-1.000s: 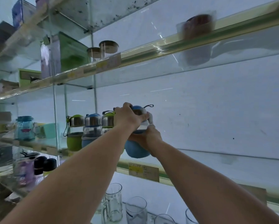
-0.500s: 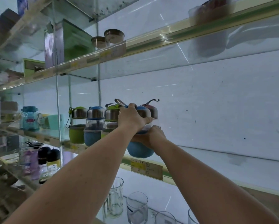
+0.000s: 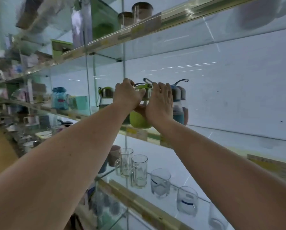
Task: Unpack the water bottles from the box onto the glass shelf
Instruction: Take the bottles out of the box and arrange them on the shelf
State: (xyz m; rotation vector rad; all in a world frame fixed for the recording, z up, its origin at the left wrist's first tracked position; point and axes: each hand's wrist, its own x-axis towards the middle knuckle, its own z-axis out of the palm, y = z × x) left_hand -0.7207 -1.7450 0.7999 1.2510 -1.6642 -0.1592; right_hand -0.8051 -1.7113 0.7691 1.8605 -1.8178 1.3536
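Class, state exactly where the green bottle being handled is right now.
In the head view, the green bottle stands mid-frame at the glass shelf's front edge, between both hands, just left of the blue bottle.

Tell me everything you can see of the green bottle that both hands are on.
The green bottle stands upright near the front edge of the glass shelf. Its rounded lower half looks like soft lime-green sleeve material; above that a clear band, then a metal collar, a green cap and a dark carry loop. The left hand curls round the cap area, and the right hand covers its right side. A blue bottle stands just to its right; contact unclear.
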